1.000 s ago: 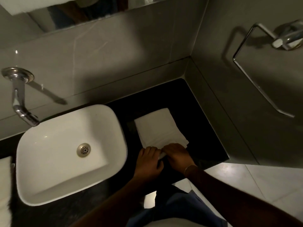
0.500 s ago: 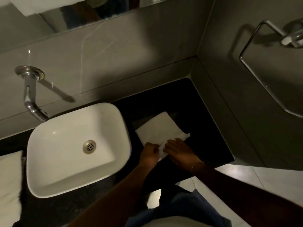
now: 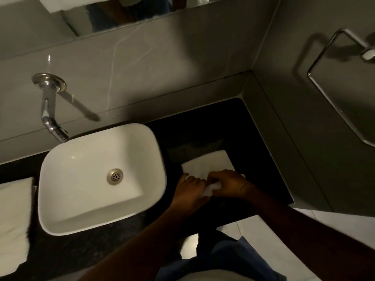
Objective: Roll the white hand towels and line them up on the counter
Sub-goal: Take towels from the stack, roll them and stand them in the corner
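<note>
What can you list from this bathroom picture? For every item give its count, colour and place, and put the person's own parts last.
white rectangular ceramic basin: one, white, on the counter left of centre
black stone counter: one, black, under the basin, running to the right wall
white hand towel being rolled: one, white, on the counter right of the basin
white folded towel: one, white, at the left edge
chrome wall tap: one, silver, above the basin
chrome towel ring: one, silver, on the right wall
mirror: one, along the top edge
left hand: one, on the towel's near end
right hand: one, gripping the rolled end
</note>
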